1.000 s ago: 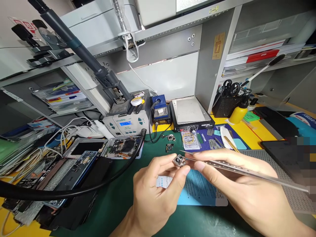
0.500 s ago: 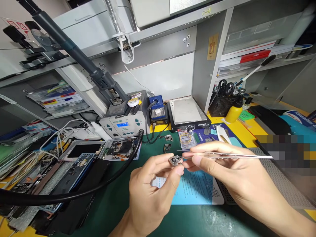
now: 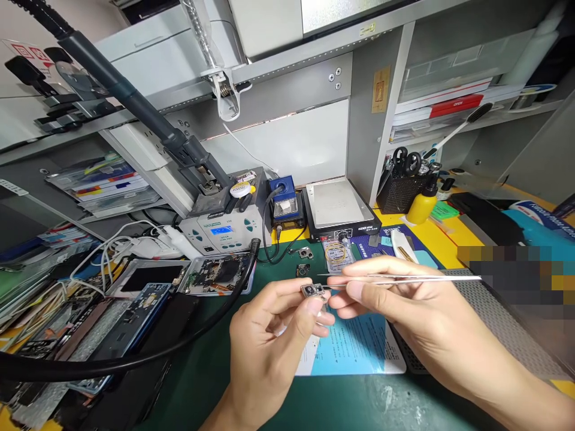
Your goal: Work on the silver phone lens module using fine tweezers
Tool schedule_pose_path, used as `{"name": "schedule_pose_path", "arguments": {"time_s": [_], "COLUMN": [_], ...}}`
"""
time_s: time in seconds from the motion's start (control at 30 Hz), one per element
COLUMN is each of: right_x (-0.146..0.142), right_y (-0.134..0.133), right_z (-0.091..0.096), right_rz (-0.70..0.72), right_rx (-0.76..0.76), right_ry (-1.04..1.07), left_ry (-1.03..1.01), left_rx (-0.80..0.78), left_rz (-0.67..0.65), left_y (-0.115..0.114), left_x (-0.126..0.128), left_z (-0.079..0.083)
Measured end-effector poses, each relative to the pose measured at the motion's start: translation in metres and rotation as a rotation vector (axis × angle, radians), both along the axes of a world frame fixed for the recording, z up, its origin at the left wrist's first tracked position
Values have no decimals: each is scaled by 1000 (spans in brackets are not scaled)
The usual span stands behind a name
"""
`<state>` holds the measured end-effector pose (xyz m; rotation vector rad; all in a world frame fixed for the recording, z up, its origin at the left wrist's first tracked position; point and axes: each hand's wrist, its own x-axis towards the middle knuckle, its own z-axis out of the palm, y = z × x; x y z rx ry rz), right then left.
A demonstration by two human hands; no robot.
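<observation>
Between the thumb and forefinger of my left hand (image 3: 274, 335) is a small metal-framed phone camera module (image 3: 309, 290) with two round lenses facing up. My right hand (image 3: 399, 305) grips slim metal tweezers (image 3: 417, 278), held nearly level, with the points toward the left. One tine reaches to the right side of the module; whether it touches cannot be made out. Just beyond my left fingertips, another dark camera module (image 3: 303, 271) and a silvery camera module (image 3: 305, 253) lie on the green mat (image 3: 354, 398). Beneath both hands is a blue-and-white printed card (image 3: 354, 347).
A hot-air station (image 3: 224, 230) with a thick black hose (image 3: 215, 323) stands at left, beside a blue soldering unit (image 3: 285, 197) and a heating plate (image 3: 339, 203). Phone parts (image 3: 121, 335) pile up at far left. A yellow bottle (image 3: 422, 202) and a black pen holder (image 3: 402, 191) are at right.
Both hands and the module have shifted slightly left in view, and the module's lens face is turned a little. Fingers of my left hand have spread somewhat below it; both grips continue.
</observation>
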<state>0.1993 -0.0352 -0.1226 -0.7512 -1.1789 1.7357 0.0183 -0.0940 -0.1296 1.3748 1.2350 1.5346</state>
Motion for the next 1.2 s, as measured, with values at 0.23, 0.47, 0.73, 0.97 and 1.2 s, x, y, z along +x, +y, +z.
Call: {"name": "schedule_pose_path", "arguments": {"time_s": [0.23, 0.47, 0.73, 0.97, 1.2], "right_x": [0, 0, 1, 2, 3], "right_y": [-1, -5, -5, -6, -8], "right_z": [0, 6, 8, 6, 7], "right_rz": [-40, -81, -76, -72, -89], "right_rx": [0, 139, 162, 161, 180], "right_ry": [19, -89, -99, -89, -80], "left_ry": [-106, -112, -144, -146, -138], "left_rx": [-56, -91, -158, -179, -181], "left_rz": [26, -7, -36, -61, -54], "left_y": [-1, -1, 0, 0, 0], "left_x": [4, 2, 2, -1, -1], "left_z": [3, 5, 8, 5, 6]}}
